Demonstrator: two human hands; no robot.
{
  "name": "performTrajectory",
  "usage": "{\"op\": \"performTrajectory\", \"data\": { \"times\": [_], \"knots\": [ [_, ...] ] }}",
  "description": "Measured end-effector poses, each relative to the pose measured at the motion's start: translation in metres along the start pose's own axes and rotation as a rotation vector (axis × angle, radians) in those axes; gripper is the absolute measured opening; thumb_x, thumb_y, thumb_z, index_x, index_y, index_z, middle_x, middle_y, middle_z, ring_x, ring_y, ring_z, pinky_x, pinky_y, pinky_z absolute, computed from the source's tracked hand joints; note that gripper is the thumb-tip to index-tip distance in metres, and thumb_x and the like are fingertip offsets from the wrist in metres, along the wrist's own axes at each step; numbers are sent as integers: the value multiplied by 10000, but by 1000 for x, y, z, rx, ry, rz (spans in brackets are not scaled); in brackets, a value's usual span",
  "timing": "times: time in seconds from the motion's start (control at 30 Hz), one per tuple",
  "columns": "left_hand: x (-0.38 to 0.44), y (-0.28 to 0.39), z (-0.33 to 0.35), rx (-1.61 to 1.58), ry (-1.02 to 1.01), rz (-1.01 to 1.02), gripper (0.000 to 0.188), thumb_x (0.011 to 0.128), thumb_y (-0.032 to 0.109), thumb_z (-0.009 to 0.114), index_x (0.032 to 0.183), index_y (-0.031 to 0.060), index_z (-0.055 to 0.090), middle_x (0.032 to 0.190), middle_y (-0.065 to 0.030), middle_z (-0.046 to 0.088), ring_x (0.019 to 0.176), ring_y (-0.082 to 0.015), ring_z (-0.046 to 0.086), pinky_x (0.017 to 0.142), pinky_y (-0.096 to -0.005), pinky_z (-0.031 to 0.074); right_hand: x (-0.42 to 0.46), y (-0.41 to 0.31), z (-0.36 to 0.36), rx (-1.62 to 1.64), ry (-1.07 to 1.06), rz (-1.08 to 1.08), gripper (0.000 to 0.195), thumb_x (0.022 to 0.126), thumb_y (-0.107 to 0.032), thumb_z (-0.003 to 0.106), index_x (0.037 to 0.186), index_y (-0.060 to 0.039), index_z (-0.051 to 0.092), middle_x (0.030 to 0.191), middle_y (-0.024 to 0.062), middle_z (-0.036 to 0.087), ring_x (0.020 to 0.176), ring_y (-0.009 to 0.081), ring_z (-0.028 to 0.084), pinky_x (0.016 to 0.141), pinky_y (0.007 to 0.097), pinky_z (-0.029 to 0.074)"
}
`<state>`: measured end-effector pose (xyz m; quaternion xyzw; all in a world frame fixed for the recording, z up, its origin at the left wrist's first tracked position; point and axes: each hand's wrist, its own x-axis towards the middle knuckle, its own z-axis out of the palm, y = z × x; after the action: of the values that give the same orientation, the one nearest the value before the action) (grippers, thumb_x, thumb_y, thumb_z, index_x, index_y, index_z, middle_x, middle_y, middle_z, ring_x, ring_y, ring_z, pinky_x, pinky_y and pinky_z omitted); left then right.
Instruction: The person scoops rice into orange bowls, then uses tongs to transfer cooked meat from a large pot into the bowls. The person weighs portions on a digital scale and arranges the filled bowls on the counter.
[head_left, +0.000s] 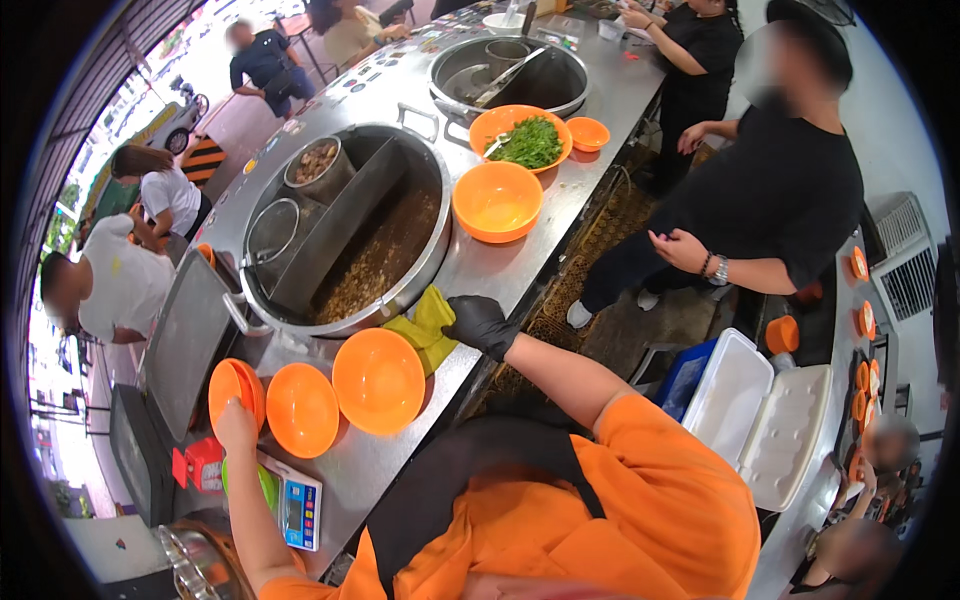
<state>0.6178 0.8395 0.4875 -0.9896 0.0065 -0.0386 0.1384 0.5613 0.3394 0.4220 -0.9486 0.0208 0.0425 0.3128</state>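
My left hand (236, 424) is bare and grips the rim of a stack of small orange bowls (231, 382) at the lower left of the steel counter. Beside the stack stand a medium orange bowl (302, 410) and a larger one (379, 381). My right hand (477, 324), in a black glove, is closed on a yellow cloth (429, 322) that lies at the counter's edge against the large divided pot (345, 232). The pot holds brown broth with pieces in it, a strainer of meat chunks (316, 161) and another wire-rimmed strainer (276, 225).
Orange bowls (498, 199) and a bowl of chopped greens (531, 142) stand beyond the pot, near a second pot (510, 75). A digital scale (300, 510) lies at lower left. A co-worker in black (750, 180) stands at right, above an open foam box (727, 397).
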Motion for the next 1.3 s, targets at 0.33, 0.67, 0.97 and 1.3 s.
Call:
{"op": "performTrajectory", "data": {
  "times": [0.33,0.67,0.97,1.3],
  "knots": [
    [-9,-16,-53,-247,260,-245,259,877,237,562,1002,10,574,912,-203,642,838,-385,617,715,-461,474,9,-1,-36,205,436,-160,340,723,-214,667,1020,-69,585,945,126,605,903,333,589,775,418,480],
    [-76,19,-118,-910,385,-248,241,914,192,571,1062,4,602,865,-99,648,822,-145,602,755,-284,452,9,47,-75,-7,668,4,434,785,-224,678,1162,-56,544,1070,165,592,1002,344,589,830,410,473],
    [-232,74,-153,-1106,-54,58,104,774,56,680,872,30,658,792,-86,624,767,-247,610,686,-329,470,-41,-24,-34,-35,257,-299,576,768,-262,716,1253,-31,508,1088,200,584,964,315,592,836,380,471],
    [-242,125,-74,-783,56,405,310,689,45,635,992,106,668,924,-25,674,842,-207,609,747,-341,490,-15,15,37,908,-223,38,378,884,-55,530,1251,28,496,1154,110,603,1009,176,584,872,301,457]
  ]
}}
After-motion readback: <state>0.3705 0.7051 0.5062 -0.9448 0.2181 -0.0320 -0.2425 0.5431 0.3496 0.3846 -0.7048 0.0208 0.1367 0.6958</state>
